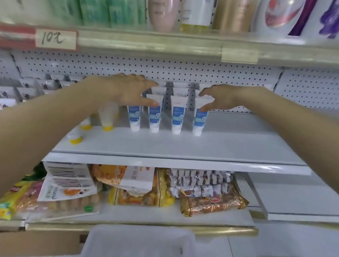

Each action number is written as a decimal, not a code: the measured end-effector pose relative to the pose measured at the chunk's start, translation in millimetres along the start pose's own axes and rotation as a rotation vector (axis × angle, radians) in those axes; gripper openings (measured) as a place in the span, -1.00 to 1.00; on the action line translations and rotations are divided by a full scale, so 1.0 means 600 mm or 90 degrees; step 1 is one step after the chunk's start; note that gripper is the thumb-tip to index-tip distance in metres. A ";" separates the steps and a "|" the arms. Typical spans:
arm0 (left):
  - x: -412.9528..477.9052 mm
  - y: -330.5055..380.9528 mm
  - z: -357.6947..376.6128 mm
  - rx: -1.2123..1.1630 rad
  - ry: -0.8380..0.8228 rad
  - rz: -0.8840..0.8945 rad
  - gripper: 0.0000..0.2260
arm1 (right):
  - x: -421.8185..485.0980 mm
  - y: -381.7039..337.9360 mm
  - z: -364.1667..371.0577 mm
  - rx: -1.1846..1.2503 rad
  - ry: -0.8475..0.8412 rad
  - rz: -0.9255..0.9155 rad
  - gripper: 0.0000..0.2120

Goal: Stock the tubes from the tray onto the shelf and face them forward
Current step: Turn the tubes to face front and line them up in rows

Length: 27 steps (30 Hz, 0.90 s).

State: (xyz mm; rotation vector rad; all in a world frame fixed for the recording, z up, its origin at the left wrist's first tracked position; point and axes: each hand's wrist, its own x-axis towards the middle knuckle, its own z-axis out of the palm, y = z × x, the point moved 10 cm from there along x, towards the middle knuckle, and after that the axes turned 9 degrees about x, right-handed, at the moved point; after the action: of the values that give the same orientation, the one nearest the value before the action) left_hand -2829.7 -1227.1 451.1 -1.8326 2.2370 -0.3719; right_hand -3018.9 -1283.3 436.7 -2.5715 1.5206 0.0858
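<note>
Several white tubes with blue labels (177, 116) stand cap-down in rows on the white shelf (234, 146), labels facing me. My left hand (131, 90) reaches in from the left, fingers spread and relaxed, its thumb touching the top of the second front tube (155, 116). My right hand (218, 97) hovers on the right with fingers spread, its thumb touching the rightmost front tube (199, 120). Neither hand grips anything. The grey plastic tray (139, 246) sits low in front of me; I see no tubes in it.
Yellow-capped white tubes (107, 116) stand left of the blue ones. White packets (5, 93) fill the far left. Above is a shelf of bottles with a price tag (55, 39). Below lie snack bags (206, 191). The shelf right of the tubes is bare.
</note>
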 end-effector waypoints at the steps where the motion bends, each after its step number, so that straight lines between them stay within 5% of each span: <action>1: 0.002 0.006 -0.007 -0.009 0.001 0.004 -0.32 | -0.007 0.001 0.003 -0.002 -0.002 0.003 -0.37; 10: 0.055 0.071 0.024 0.000 0.015 0.033 -0.32 | 0.002 0.067 0.014 0.026 -0.012 0.029 -0.33; 22: 0.235 0.063 0.089 -0.178 0.006 -0.079 -0.37 | 0.242 0.174 -0.029 0.339 0.216 -0.106 -0.78; 27: 0.255 0.056 0.124 -0.165 0.039 -0.136 -0.40 | 0.307 0.218 0.013 0.346 0.157 -0.018 -0.55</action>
State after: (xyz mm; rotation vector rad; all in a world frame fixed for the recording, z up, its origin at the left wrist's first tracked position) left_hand -2866.1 -1374.7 367.3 -2.2297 2.2225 -0.1823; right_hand -3044.1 -1503.8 392.6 -2.2152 1.3403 -0.5843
